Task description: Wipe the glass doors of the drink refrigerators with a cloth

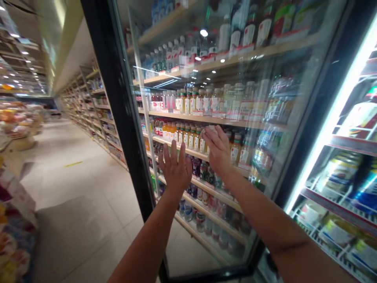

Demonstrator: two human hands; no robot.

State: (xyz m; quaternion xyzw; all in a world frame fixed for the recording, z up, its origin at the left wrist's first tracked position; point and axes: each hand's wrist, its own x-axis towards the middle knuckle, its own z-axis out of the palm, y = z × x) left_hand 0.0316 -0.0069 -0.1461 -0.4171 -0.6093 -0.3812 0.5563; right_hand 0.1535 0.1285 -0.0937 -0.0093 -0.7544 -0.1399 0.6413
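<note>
A glass door [191, 253] in a black frame [120, 118] stood across the middle of the scene, and both bare hands were raised to its near side. The right hand [220, 153] had its fingers close together on a pale cloth [208, 131], holding it flattened against the pane; the cloth was mostly covered by the fingers, so its full shape could not be told. The left hand [176, 169] was to the left and a little lower, well apart from the cloth, its fingers spread and pointing up, with nothing seen in its grasp; whether the palm touched the glass could not be told. Rows of bottles [191, 138] on pale wooden shelves showed in the glass around both hands, orange ones to the left and yellowish ones nearer the right hand, with small bright reflections above them. On the right, a white light strip [324, 133] ran beside the door, and past it were chilled shelves [353, 144] of packaged goods, somewhat blurred. On the left lay a pale tiled floor [88, 204] with a yellow strip [73, 164], and long stocked shelving [98, 92] stretched to the far end
</note>
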